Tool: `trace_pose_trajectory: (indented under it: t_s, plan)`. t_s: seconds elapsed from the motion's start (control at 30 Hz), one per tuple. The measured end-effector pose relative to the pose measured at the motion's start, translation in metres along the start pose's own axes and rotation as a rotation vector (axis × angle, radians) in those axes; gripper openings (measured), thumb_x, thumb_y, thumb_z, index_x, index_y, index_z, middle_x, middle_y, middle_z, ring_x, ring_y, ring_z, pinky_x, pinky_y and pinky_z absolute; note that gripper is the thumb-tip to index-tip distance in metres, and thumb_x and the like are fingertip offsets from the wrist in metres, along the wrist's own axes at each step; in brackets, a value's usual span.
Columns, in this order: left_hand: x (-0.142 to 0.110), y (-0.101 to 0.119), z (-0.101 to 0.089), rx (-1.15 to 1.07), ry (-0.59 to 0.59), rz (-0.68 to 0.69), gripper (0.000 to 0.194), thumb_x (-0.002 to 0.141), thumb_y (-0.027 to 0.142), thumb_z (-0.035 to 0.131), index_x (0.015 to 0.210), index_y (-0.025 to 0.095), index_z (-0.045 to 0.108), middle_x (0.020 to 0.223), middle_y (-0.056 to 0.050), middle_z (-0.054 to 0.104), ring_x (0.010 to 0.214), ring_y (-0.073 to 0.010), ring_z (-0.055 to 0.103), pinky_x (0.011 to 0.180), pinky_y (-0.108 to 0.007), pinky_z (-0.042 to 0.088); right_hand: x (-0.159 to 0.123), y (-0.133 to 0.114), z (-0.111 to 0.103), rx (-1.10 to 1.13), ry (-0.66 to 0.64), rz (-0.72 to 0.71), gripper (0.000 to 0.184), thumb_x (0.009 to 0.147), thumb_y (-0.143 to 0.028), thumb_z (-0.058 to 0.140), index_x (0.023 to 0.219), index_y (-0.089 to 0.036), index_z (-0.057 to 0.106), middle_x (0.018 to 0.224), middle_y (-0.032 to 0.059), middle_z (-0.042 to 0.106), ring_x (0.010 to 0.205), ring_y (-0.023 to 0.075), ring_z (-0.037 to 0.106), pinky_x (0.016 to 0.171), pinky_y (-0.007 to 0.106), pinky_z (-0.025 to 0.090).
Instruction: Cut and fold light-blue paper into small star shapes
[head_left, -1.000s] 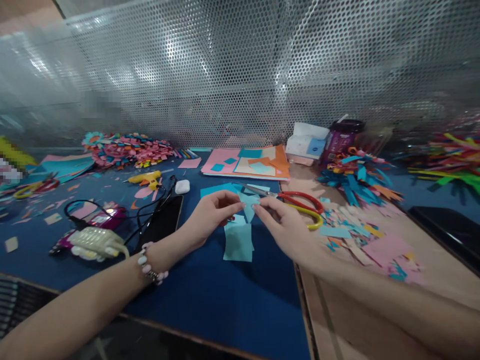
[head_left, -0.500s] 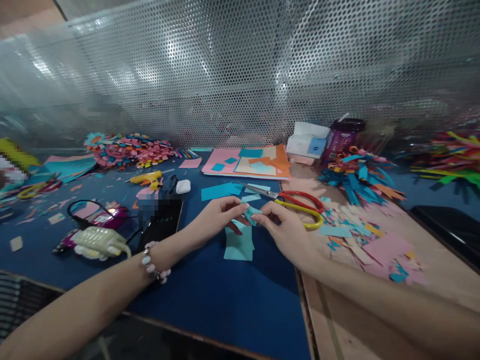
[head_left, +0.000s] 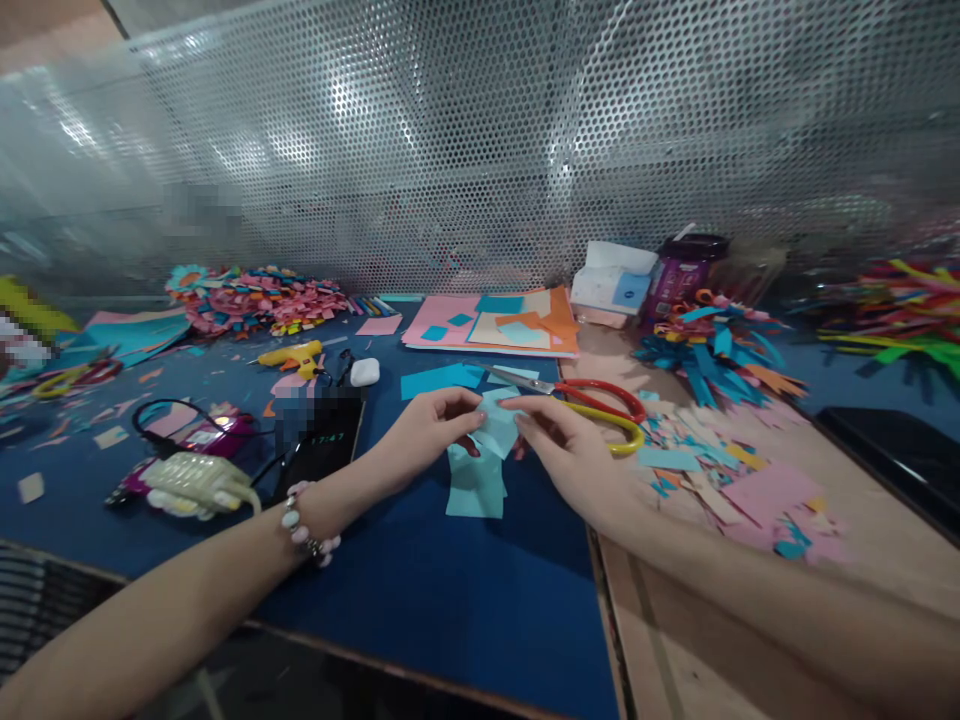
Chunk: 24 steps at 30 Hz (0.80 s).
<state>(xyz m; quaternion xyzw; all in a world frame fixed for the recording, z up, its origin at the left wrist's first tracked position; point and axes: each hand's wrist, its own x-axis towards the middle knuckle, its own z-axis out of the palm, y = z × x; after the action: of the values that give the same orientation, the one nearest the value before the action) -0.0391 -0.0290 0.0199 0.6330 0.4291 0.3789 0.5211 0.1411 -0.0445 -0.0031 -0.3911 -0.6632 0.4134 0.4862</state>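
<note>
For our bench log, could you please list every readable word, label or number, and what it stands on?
"17:47": faint, on the black phone.
Purple cup: pale lettering, too blurred to read.
White packet: mark on blue patch, too small to read.
Magenta device: pale label, too blurred to read.

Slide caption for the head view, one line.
Left hand and right hand hold a light-blue paper between their fingertips, open scissors-side clutter aside: scissors lie just beyond.

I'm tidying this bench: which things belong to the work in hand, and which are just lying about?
In hand: pale blue paper piece, between left hand and right hand; probably also pale blue squares below, scissors.
Apparently lying about: white case, left-side phone, tissue pack.
</note>
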Motion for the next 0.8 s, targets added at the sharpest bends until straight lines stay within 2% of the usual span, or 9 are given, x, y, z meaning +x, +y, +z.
trace_pose_trajectory:
  t_s: [0.1,0.2,0.33,0.5,0.67,0.8]
  plan:
    - [0.0005,-0.0001,-0.0015,0.010,0.021,-0.011,0.024,0.075,0.032,0.062,0.090,0.013,0.065,0.079,-0.003,0.060,0.062,-0.0092,0.053,0.057,-0.024,0.047,0.0001,-0.0022,-0.0013,-0.043,-0.030,-0.013,0.031,0.078,-0.010,0.042,0.094,-0.022,0.066,0.090,0.0024,0.063,0.071,0.0126,0.060,0.067,0.029,0.050]
    - [0.0003,0.0005,-0.0027,0.043,0.039,-0.008,0.023,0.075,0.029,0.062,0.091,0.013,0.065,0.076,-0.002,0.060,0.057,-0.0076,0.050,0.055,-0.022,0.043,0.0013,-0.0027,-0.0008,-0.065,-0.050,-0.036,0.034,0.074,-0.006,0.044,0.095,-0.021,0.067,0.102,0.0032,0.062,0.077,0.0122,0.060,0.070,0.029,0.050]
    - [-0.0004,0.0012,-0.0027,0.027,0.044,0.006,0.023,0.075,0.029,0.062,0.093,0.014,0.066,0.077,-0.003,0.061,0.060,-0.0082,0.049,0.056,-0.022,0.040,0.0023,-0.0026,0.0003,-0.122,-0.018,-0.064,0.017,0.078,-0.020,0.059,0.092,-0.022,0.067,0.105,0.0047,0.060,0.088,0.0153,0.060,0.072,0.029,0.051]
    - [-0.0006,0.0002,-0.0027,-0.013,0.036,0.019,0.026,0.074,0.031,0.063,0.094,0.015,0.067,0.076,-0.003,0.061,0.060,-0.0089,0.049,0.056,-0.022,0.039,0.0002,-0.0044,0.0009,-0.173,-0.001,-0.087,0.012,0.077,-0.029,0.065,0.089,-0.025,0.068,0.109,0.0055,0.054,0.105,0.0194,0.055,0.077,0.030,0.051]
    - [-0.0012,0.0000,-0.0017,-0.023,0.030,0.030,0.030,0.073,0.035,0.066,0.095,0.015,0.067,0.084,-0.005,0.063,0.066,-0.0110,0.052,0.059,-0.023,0.041,-0.0022,-0.0044,0.0012,-0.227,0.016,-0.165,0.008,0.081,-0.028,0.061,0.085,-0.026,0.068,0.107,0.0056,0.052,0.103,0.0196,0.055,0.081,0.034,0.050]
    - [-0.0022,0.0019,0.0011,0.045,0.007,0.056,0.031,0.076,0.038,0.063,0.097,0.015,0.066,0.085,-0.006,0.063,0.070,-0.0126,0.055,0.062,-0.024,0.045,-0.0020,-0.0028,0.0012,-0.214,0.043,-0.170,0.010,0.084,-0.031,0.058,0.082,-0.022,0.063,0.098,0.0049,0.057,0.092,0.0175,0.057,0.075,0.031,0.050]
